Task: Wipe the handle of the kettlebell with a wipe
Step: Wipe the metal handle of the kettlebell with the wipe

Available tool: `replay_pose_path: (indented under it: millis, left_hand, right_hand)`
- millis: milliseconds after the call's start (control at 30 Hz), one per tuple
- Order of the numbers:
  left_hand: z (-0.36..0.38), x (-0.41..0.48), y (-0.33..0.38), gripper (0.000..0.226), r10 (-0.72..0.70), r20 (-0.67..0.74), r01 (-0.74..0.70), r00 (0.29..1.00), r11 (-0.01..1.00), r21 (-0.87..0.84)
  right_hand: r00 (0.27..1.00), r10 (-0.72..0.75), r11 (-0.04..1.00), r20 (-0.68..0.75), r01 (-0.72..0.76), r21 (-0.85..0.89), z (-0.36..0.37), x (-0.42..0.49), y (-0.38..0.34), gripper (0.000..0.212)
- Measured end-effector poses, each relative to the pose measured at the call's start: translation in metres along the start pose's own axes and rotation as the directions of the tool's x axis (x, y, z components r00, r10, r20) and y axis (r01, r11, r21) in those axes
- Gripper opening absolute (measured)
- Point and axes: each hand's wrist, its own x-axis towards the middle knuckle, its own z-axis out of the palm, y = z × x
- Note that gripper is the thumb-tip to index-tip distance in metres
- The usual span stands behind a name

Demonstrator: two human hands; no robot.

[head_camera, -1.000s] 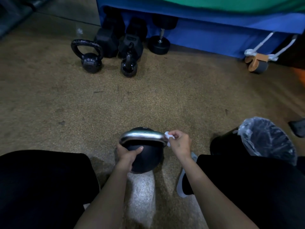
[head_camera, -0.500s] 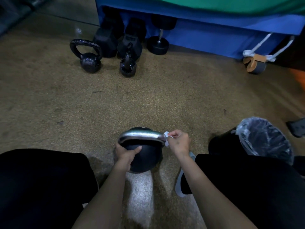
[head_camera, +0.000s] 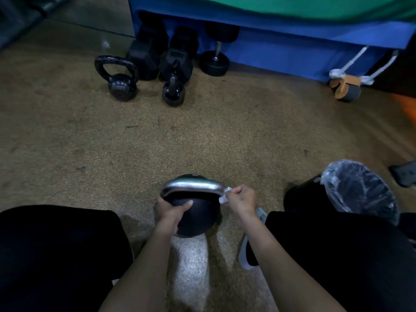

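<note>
Kettlebell on floor between knees, silver handle running left-right. Left hand grips ball, fingers hidden. Right hand pinches wipe, mostly hidden, at handle's right end.

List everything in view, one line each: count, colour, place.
kettlebell: one, black with silver handle, on the floor between the knees
wipe: one, white, at the handle's right end
small kettlebells: two, black, far left floor
dumbbells: three, black, behind them by the blue mat
wheel: one, tan and grey, far right
bin: one, black with clear liner, near right
floor: brown
left hand: grips the kettlebell's ball
right hand: pinches the wipe
</note>
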Motion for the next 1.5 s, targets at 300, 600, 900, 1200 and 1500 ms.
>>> replay_pose_path:
  millis: [300, 600, 900, 1200, 1500]
  left_hand:
    - [0.002, -0.023, 0.016, 0.119, -0.033, -0.017, 0.031, 0.999, 0.996, -0.084]
    - [0.005, -0.014, 0.009, 0.128, -0.031, -0.03, 0.029, 0.999, 0.998, -0.053]
    - [0.005, -0.022, 0.018, 0.111, -0.006, -0.025, 0.003, 1.0, 0.993, -0.119]
    - [0.005, -0.018, 0.016, 0.112, 0.005, -0.04, -0.008, 0.999, 0.997, -0.08]
    - [0.005, -0.018, 0.015, 0.111, 0.003, -0.036, -0.006, 0.999, 0.996, -0.089]
  right_hand:
    - [0.996, 0.089, 0.992, 0.024, -0.091, 0.088, -0.004, -0.006, -0.01, 0.018]
    - [0.936, 0.267, 0.926, 0.231, -0.315, 0.209, -0.005, -0.017, -0.014, 0.016]
    - [0.917, 0.319, 0.842, 0.24, -0.391, 0.371, -0.004, -0.014, -0.007, 0.024]
    - [0.978, 0.204, 0.94, 0.037, -0.207, 0.27, -0.005, -0.009, -0.008, 0.02]
    - [0.997, -0.071, 0.99, 0.012, 0.072, -0.121, -0.01, 0.003, -0.014, 0.013]
